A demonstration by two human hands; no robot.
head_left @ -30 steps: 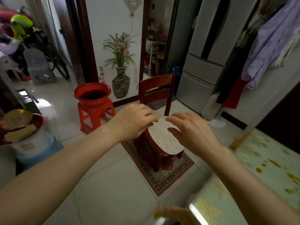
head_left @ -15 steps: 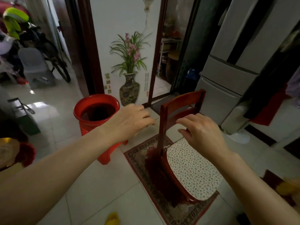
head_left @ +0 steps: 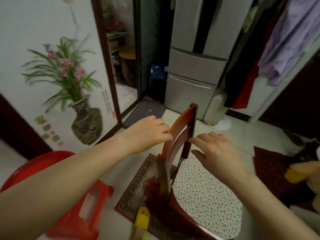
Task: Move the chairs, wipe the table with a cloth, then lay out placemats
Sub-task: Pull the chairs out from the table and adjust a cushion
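Note:
A red-brown wooden chair point(head_left: 183, 122) with a white speckled seat cushion point(head_left: 204, 191) stands on a small patterned rug point(head_left: 138, 184), its backrest turned edge-on to me. My left hand point(head_left: 147, 134) is at the left side of the backrest, its loosely curled fingertips touching the top rail; its thumb is hidden. On the other side, my right hand point(head_left: 214, 151) has straight fingers against the post, the thumb spread above the cushion. No table, cloth or placemat is in view.
A red plastic stool point(head_left: 83, 213) carrying a red basin point(head_left: 34, 163) stands close at the left. A silver fridge point(head_left: 195, 75) and a white fan base point(head_left: 223, 123) are behind the chair. A second dark rug point(head_left: 273, 170) lies right; a yellow object point(head_left: 141, 220) lies near.
I have come closer to the chair and turned toward it. Both hands have moved from in front of the seat up to the backrest and now touch it.

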